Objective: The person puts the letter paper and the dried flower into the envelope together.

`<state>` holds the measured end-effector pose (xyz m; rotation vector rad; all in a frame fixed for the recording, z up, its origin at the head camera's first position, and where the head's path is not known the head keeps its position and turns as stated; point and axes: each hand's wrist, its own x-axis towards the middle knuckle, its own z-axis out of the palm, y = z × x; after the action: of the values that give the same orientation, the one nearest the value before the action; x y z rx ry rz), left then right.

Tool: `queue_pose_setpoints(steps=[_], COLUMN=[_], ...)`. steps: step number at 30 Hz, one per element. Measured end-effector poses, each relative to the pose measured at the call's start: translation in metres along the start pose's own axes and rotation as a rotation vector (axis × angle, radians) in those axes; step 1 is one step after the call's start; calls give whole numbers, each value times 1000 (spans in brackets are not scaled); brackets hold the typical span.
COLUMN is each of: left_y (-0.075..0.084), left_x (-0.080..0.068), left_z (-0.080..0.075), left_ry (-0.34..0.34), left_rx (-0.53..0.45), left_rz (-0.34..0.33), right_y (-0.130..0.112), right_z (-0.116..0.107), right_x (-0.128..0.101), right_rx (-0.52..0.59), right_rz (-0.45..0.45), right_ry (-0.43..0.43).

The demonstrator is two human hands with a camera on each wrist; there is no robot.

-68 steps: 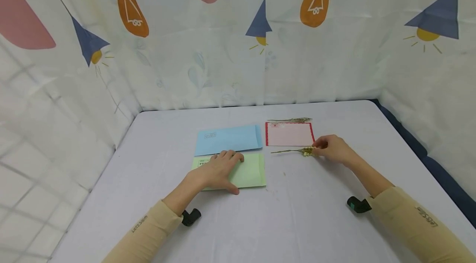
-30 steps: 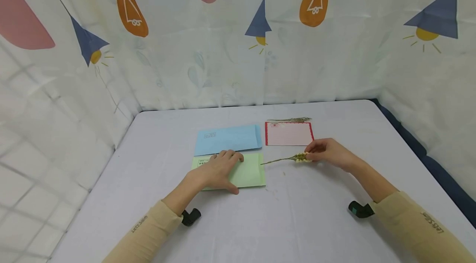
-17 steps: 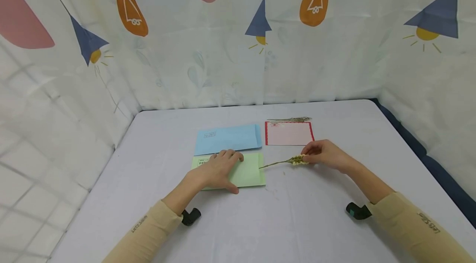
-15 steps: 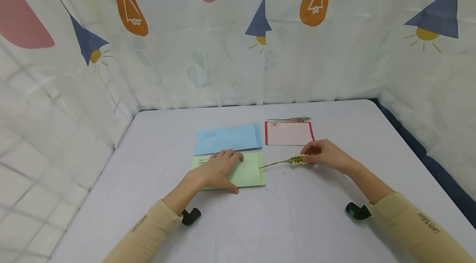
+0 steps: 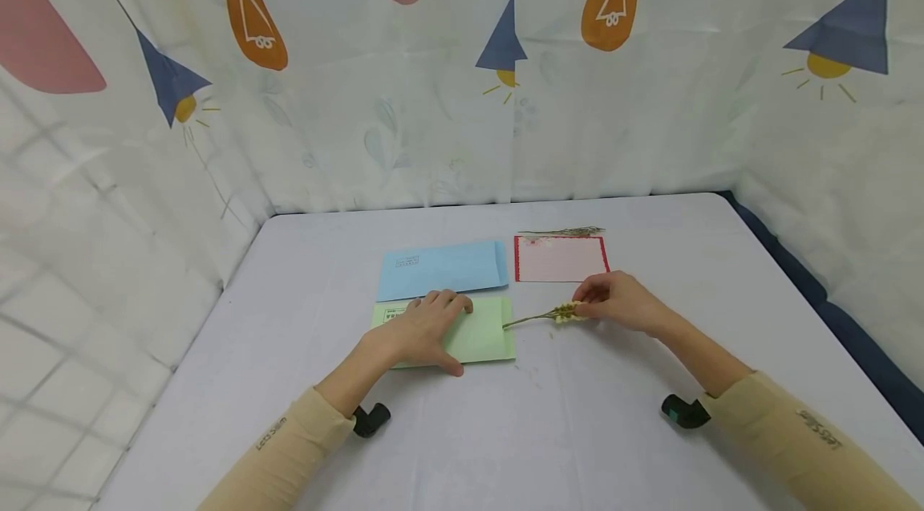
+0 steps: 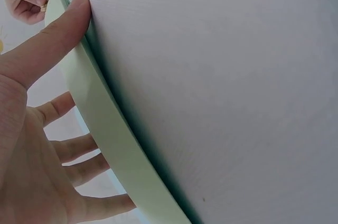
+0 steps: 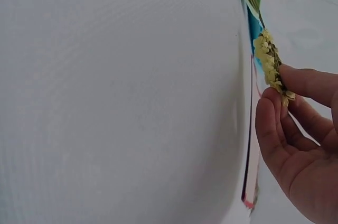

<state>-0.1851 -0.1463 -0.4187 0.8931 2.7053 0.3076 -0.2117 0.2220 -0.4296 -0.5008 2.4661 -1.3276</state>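
right hand [image 5: 621, 304] pinching flower sprig [image 5: 556, 313], apparently entering green envelope [image 5: 482, 332]

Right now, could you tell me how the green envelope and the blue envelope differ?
The green envelope lies nearer the person, pressed flat under the left hand; the blue envelope lies behind it, untouched. The sprig's stem tip meets the green envelope's right end, not the blue one's. Both lie flat lengthwise on the table.
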Motion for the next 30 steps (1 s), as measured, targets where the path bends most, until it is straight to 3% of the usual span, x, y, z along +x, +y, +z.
queue_pose_setpoints(steps=[17,30], left_y=[1,0], left_x=[0,0], left_z=[1,1], left_ry=[-2,6], left_rx=[-2,-1], left_rz=[-14,-10], right_y=[-9,-17], right_z=[31,48], right_x=[15,22], right_rx=[-88,-28], right_rz=[-23,-39], right_ry=[5,26])
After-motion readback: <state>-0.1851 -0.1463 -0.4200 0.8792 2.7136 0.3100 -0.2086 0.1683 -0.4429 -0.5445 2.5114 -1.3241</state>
